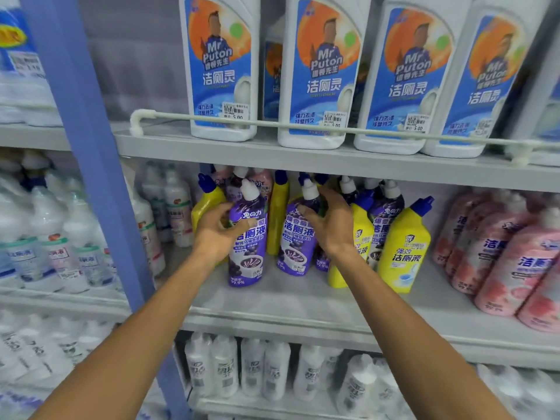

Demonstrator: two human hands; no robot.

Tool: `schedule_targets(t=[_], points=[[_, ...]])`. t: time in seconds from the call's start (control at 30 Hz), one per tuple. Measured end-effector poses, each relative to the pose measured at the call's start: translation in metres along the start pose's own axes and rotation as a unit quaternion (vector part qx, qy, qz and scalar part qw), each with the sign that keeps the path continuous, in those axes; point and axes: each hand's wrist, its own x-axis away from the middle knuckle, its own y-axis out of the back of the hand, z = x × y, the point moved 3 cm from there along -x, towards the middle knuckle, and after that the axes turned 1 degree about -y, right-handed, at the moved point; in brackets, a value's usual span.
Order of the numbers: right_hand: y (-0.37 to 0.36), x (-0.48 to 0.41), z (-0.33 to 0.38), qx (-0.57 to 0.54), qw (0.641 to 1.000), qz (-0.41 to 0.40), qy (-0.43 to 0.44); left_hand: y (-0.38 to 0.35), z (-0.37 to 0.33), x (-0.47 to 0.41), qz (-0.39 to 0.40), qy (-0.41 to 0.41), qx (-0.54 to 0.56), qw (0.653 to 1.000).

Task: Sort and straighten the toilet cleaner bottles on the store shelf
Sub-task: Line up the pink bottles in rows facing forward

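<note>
Left hand (pixel 218 233) grips one purple bottle (pixel 250 247), right hand (pixel 331 228) grips a second purple bottle (pixel 297 241), both on the grey store shelf (pixel 303 301).

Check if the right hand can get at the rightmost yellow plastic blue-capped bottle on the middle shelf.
Probably yes. The yellow plastic blue-capped bottle stands in front with bare shelf before it, just right of the right hand, which grips a purple bottle.

The tall white bottles (pixel 315 71) up top were cut off by the upper edge — the pink bottles (pixel 515 262) ran past the right edge, and the clear bottles (pixel 45 247) at left were blurred.
</note>
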Motion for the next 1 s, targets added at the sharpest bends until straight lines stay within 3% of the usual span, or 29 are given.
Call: schedule_targets(t=[0.17,0.43,0.63,0.8,1.0], points=[[0.053,0.029,0.001,0.045,0.999,0.024,0.012,-0.051,-0.012,0.007,0.108,-0.006,0.023,0.994],[0.147,0.054,-0.033,0.088,0.996,-0.013,-0.028,-0.141,-0.034,0.029,0.193,-0.002,0.064,0.979],[0.173,0.054,-0.060,0.079,0.993,-0.061,-0.064,-0.182,-0.042,0.038,0.191,-0.016,0.033,0.981],[0.162,0.070,-0.071,0.000,0.992,-0.074,-0.100,-0.180,-0.038,0.040,0.168,-0.008,0.036,0.985],[0.148,0.080,-0.073,0.011,0.988,-0.115,-0.100,-0.180,-0.024,0.044,0.195,-0.023,-0.028,0.980]])
